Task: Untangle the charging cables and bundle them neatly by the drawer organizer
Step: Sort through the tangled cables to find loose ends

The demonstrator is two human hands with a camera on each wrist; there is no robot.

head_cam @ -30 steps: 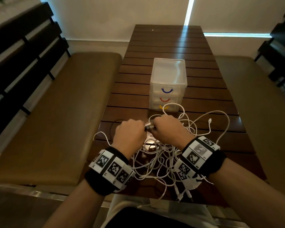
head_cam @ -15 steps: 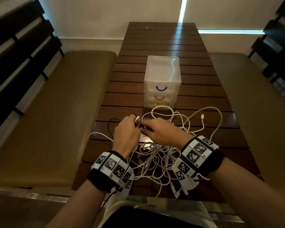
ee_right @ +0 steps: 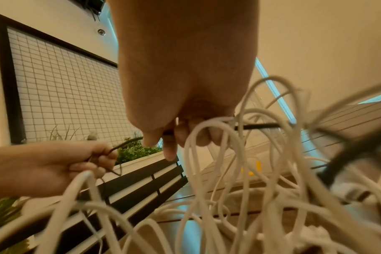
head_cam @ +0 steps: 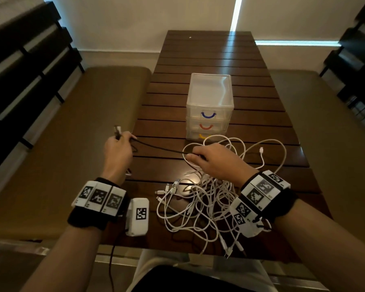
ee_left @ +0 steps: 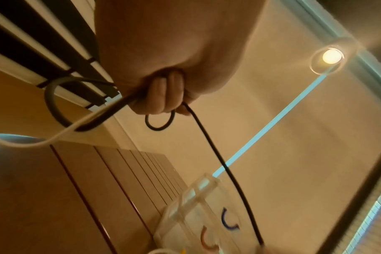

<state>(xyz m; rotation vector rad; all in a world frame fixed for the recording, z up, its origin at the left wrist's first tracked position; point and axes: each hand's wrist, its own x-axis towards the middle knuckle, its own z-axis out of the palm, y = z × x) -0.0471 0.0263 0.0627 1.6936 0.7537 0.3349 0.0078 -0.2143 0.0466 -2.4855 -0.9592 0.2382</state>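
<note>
My left hand point(head_cam: 117, 151) is gripping one end of a black cable point(head_cam: 156, 146), plug sticking up past my fingers. My right hand point(head_cam: 214, 160) is pinching the same cable further along, holding it stretched above the counter point(head_cam: 261, 98). The tangle of white cables point(head_cam: 200, 203) is lying under my right wrist, just before the drawer organizer point(head_cam: 210, 106).

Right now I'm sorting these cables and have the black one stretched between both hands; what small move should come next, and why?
Probably keep drawing the black cable leftward with the left hand, letting it slide through the right hand. Its far end still runs into the white cable pile, so it isn't free to bundle yet.
</note>
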